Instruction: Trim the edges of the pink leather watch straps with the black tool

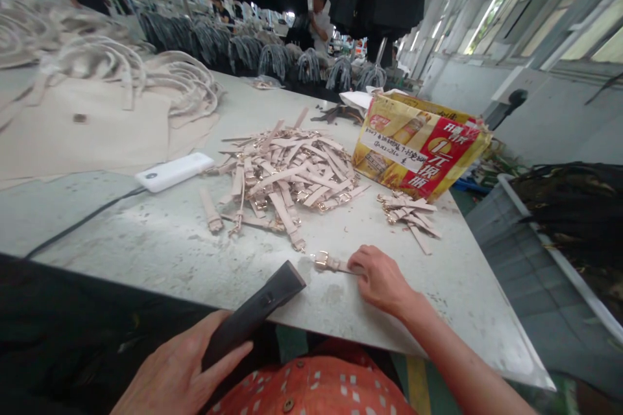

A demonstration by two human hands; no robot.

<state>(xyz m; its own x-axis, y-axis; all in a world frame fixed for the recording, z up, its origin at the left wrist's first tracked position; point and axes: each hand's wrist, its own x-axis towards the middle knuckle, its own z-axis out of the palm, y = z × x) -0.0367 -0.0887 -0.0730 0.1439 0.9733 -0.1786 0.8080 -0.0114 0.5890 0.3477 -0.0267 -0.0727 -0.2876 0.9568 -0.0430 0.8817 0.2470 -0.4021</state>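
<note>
My left hand point(180, 356) is wrapped round a black handheld tool point(257, 305) with a broad, flat end, which points up and right over the table's front edge. The tool's exact kind is not clear. Pinched in my right hand point(382, 279) is a beige buckle strap point(335, 264), lying low over the tabletop with its gold buckle toward the left. Behind it spreads a large heap of similar beige straps point(292, 175) with gold hardware. A smaller pile of straps point(409, 213) lies to the right, in front of a carton.
The yellow and red carton point(418, 142) stands at the table's right side. A white power bank point(175, 172) with a black cable lies left, near beige bag panels point(92, 130). A grey bin point(540, 285) stands beyond the right edge. Another person point(320, 23) is in the background.
</note>
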